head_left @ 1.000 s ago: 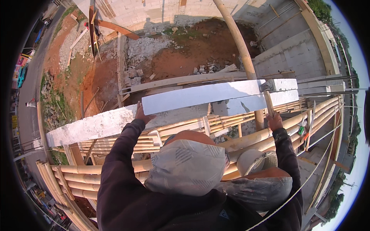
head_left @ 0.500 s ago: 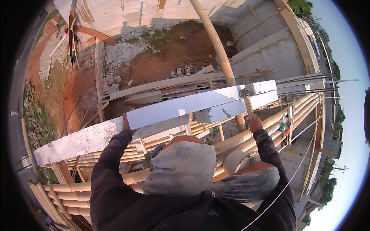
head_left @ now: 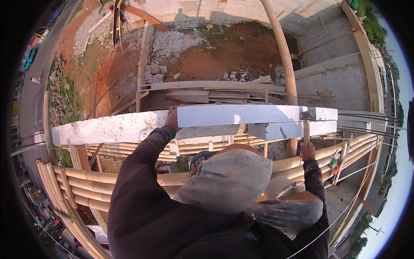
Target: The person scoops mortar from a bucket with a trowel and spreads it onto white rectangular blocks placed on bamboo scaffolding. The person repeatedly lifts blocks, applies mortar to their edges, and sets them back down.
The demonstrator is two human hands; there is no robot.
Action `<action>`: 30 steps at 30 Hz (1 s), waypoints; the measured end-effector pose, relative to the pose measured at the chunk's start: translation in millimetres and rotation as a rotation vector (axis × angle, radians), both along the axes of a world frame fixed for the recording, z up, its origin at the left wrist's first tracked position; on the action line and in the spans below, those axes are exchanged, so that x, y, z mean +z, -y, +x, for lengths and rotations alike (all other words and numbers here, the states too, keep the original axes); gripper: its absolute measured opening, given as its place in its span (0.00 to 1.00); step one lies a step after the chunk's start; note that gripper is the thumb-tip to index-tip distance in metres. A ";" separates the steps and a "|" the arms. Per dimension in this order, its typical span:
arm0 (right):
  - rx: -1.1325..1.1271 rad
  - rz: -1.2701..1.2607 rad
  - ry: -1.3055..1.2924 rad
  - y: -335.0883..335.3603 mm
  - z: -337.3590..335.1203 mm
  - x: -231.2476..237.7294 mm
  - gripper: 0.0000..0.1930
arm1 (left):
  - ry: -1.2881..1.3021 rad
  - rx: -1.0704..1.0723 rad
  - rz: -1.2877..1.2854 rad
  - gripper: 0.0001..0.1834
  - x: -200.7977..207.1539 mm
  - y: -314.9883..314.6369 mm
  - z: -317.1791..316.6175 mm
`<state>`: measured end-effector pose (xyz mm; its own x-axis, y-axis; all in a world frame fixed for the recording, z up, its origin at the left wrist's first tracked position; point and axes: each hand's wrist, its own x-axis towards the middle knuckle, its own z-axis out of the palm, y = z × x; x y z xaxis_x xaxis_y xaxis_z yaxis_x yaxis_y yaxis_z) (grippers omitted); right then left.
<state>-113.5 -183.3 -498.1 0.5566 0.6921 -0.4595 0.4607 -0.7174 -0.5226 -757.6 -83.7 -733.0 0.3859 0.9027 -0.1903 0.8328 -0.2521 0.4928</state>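
Note:
A long, light-coloured building block [head_left: 241, 113] lies along the top of a wall in front of me. My left hand [head_left: 173, 118] grips its left end, fingers reaching over the far side. In my right hand [head_left: 307, 152] is a hammer [head_left: 306, 133], held by its wooden handle with the head up. Its dark head is by the block's right end, beside a short block [head_left: 322, 113]; whether it touches cannot be told. Another block [head_left: 274, 130] shows in the course below. To the left runs a rough, mortar-smeared beam [head_left: 108, 127].
Bamboo poles [head_left: 95, 175] form scaffolding on my side of the wall. A thick upright pole [head_left: 282, 56] stands just beyond it. Steel bars [head_left: 366, 115] stick out at right. A thin string [head_left: 340, 218] crosses the lower right. Far below lies red soil [head_left: 207, 56] with rubble.
My view has turned, so the wall now looks more level and sits further right. Both hands keep their holds, on the block's left end and the hammer.

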 end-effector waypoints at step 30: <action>0.078 0.088 0.454 -0.7 -66.5 14.9 0.22 | 0.112 -0.530 -0.045 0.57 211.2 -80.4 217.3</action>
